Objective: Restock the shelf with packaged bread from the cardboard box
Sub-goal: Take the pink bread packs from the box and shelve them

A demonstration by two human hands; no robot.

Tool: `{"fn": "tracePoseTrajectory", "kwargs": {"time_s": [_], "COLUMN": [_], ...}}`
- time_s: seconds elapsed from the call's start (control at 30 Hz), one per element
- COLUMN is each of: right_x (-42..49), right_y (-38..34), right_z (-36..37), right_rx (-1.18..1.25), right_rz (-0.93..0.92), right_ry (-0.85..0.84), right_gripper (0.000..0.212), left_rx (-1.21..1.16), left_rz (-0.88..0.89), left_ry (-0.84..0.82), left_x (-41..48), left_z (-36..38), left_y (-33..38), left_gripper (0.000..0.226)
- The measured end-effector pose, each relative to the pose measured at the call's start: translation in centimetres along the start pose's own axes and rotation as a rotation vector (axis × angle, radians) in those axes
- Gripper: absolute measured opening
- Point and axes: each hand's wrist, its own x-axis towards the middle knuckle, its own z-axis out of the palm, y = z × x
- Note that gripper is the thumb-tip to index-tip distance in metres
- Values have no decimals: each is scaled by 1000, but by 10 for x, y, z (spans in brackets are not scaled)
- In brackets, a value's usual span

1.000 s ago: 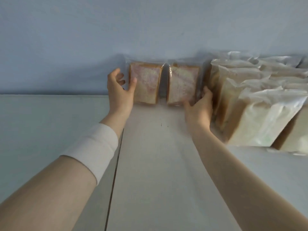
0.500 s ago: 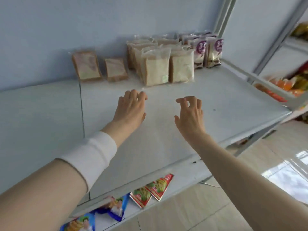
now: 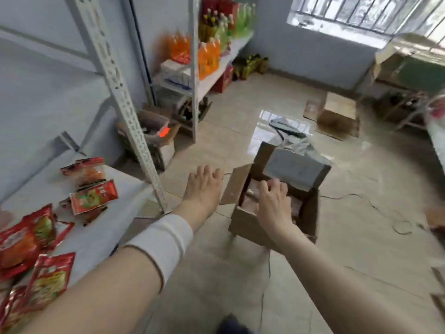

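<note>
Head view: poised over cardboard box (image 3: 245, 225) w/ right hand (image 3: 272, 201) to grab packaged bread (image 3: 297, 206), fingers bent, grip unclear; left hand (image 3: 203, 186) spread, empty, beside flap.

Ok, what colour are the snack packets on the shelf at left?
Snack packets are mainly red with greenish-yellow print; head view.
</note>
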Motion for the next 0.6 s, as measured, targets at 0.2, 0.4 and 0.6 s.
{"fn": "tracePoseTrajectory", "kwargs": {"time_s": [0.2, 0.4, 0.6], "right_x": [9, 68, 142], "right_y": [148, 209, 257], "right_z": [59, 136, 265], "right_rx": [-37, -14, 147], "right_rz": [306, 391, 471], "right_ry": [-198, -368, -482], "right_gripper": [34, 36, 42], "left_rx": [-22, -91, -214], "left_rz": [157, 163, -19], "left_ry": [-204, -345, -505], "left_x": [66, 152, 248], "left_z": [87, 176, 314], "left_y": [118, 157, 174], "left_gripper": [39, 39, 39]}}
